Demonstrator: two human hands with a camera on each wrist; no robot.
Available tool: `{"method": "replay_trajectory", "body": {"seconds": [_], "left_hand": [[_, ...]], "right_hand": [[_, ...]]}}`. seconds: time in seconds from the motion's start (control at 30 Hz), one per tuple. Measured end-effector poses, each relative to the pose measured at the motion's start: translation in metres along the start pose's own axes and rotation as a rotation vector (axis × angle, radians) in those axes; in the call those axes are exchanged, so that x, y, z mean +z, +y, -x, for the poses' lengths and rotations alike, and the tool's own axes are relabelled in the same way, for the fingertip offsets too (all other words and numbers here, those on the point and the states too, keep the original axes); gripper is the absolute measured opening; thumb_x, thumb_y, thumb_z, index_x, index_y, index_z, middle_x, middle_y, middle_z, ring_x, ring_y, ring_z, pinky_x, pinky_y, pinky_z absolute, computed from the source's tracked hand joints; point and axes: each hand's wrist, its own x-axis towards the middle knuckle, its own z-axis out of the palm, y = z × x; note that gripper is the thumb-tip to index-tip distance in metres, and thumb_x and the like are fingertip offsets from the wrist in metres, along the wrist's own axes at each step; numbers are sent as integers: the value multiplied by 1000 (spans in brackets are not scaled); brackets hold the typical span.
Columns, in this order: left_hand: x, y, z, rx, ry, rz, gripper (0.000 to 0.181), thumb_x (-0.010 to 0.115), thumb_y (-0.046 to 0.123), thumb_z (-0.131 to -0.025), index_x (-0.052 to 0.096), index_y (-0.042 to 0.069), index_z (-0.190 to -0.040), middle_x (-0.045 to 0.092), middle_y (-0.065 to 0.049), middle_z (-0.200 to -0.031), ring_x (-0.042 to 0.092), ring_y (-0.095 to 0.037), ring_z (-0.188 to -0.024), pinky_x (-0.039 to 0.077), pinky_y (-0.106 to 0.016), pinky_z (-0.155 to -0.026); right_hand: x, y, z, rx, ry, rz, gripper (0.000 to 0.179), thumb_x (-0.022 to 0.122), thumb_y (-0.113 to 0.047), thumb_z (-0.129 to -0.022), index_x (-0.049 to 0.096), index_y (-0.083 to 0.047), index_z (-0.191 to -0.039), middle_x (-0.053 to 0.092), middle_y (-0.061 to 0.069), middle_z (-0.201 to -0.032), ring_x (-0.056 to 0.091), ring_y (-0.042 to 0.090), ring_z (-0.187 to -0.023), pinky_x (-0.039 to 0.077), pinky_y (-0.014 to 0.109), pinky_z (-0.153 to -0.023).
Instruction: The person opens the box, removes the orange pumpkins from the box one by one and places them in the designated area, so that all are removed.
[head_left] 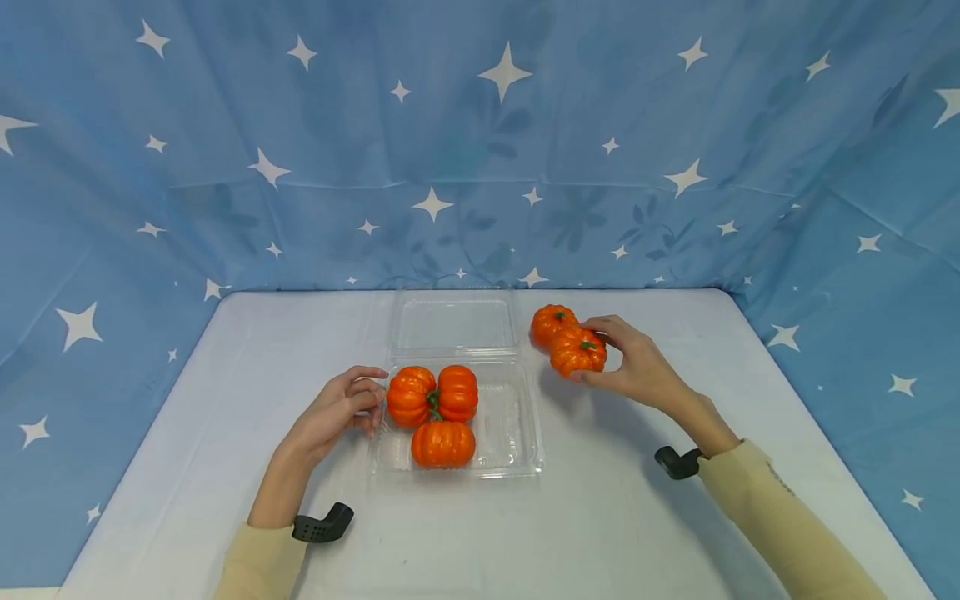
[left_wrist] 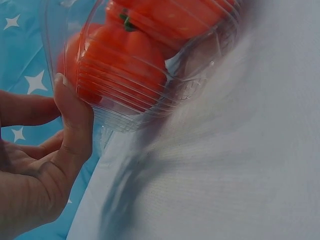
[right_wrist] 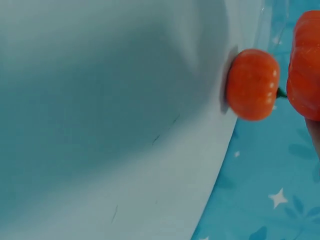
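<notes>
Only head view shows five pumpkins [head_left: 442,444].

A person's left arm [head_left: 258,558], in a long beige sleeve, reaches over the white worktop [head_left: 450,550] from its near side towards the far edge. The bare left hand [head_left: 337,408] sits left of the worktop's middle, its fingers loosely bent. The right arm [head_left: 780,517], sleeved alike, slants inward from the right; the bare right hand [head_left: 633,362], nearer the far edge, curves thumb and fingertips in a grip.
</notes>
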Motion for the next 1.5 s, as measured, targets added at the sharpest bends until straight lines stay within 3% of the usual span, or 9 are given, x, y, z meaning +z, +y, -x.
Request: {"method": "replay_trajectory", "body": {"seconds": [0.47, 0.87, 1.2, 1.5], "left_hand": [[0, 0, -2, -4, 0, 13, 45, 52, 3, -102, 37, -9, -142, 60, -6, -87, 56, -15, -65, 55, -28, -57], [0, 0, -1, -4, -3, 19, 45, 51, 2, -102, 36, -10, -143, 61, -5, -87, 56, -15, -65, 55, -28, -56], [-1, 1, -1, 0, 5, 9, 44, 51, 3, -102, 37, -9, -142, 61, -5, -86, 56, -14, -65, 55, -28, -57], [0, 0, 0, -5, -2, 10, 45, 51, 4, -102, 37, -9, -142, 60, -7, -86, 56, -15, -65, 55, -28, -57]], "right_hand": [[-12, 31, -1, 160, 37, -12, 64, 85, -16, -84, 55, 2, -138, 56, 19, -138, 53, 39, -129, 46, 61, -107], [-13, 48, -6, 326, 66, 45, 65, 78, -17, -89, 47, 9, -141, 48, 28, -141, 47, 46, -133, 40, 63, -112], [-5, 63, -19, 340, 77, 75, 69, 78, -20, -89, 45, 13, -140, 47, 32, -139, 48, 45, -123, 44, 61, -108], [-1, 71, -22, 381, 43, 94, 72, 77, -21, -91, 42, 15, -141, 45, 35, -141, 45, 49, -128, 40, 63, -112]]}}
